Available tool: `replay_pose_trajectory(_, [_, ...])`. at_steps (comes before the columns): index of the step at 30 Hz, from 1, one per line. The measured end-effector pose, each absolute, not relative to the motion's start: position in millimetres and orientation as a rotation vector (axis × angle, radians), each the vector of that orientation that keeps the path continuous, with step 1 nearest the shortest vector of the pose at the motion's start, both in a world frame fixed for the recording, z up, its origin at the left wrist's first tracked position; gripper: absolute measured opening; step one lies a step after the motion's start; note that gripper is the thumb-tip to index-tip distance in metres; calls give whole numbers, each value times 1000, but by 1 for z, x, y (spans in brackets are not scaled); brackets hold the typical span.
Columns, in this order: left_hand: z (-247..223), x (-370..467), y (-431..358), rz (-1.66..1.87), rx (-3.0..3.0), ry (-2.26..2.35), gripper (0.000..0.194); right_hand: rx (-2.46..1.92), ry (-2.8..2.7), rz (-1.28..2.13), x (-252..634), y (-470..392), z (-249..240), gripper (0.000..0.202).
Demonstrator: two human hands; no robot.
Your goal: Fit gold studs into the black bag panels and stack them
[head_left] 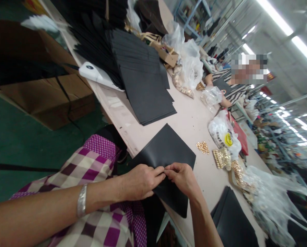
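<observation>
Both hands' fingers (161,172) pinch black leather piece (166,151) edge, w/ gold studs (202,146) nearby.

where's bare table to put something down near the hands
Bare table lies between the stack of black sheets, the black piece both hands pinch, and the gold studs. Crowded along the far edge: plastic bags, more studs, another black piece.

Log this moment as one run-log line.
left hand: pinching flat black leather piece | right hand: pinching same spot | small pile of gold studs: on pale table
</observation>
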State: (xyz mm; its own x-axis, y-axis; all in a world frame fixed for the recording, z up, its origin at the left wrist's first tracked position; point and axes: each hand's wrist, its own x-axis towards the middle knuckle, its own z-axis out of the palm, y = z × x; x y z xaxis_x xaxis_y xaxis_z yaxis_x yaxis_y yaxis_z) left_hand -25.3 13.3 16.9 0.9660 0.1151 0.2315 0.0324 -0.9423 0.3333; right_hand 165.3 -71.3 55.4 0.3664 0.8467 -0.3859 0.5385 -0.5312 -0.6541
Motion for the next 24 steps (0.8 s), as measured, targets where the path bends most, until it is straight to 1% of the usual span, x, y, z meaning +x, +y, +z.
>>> replay_pose_trajectory(3, [15,-25,13,357,2777,97,50,-2236,-1147,1067,168,-65,56,16])
replay_pose_trajectory(8, [14,-24,13,348,2751,97,49,-2333,-984,1252,170,-51,61,8])
replay_pose_trajectory(12, [15,-24,14,327,2737,96,46,-2361,-862,1356,172,-42,63,11])
replay_pose_trajectory(15, [11,-24,14,308,2723,84,49,-2386,-858,1328,172,-38,62,15])
replay_pose_trajectory(17, [8,-24,14,316,2724,78,47,-2409,-871,1268,171,-38,62,18])
replay_pose_trajectory(20, [2,-24,14,383,2728,80,34,-2426,-936,1122,172,-46,64,21])
replay_pose_trajectory(22, [0,-25,14,446,2715,80,24,-2459,-1063,825,177,-60,67,19])
replay_pose_trajectory(24, [-2,-27,14,498,2692,64,20,-2501,-1101,394,184,-80,70,22])
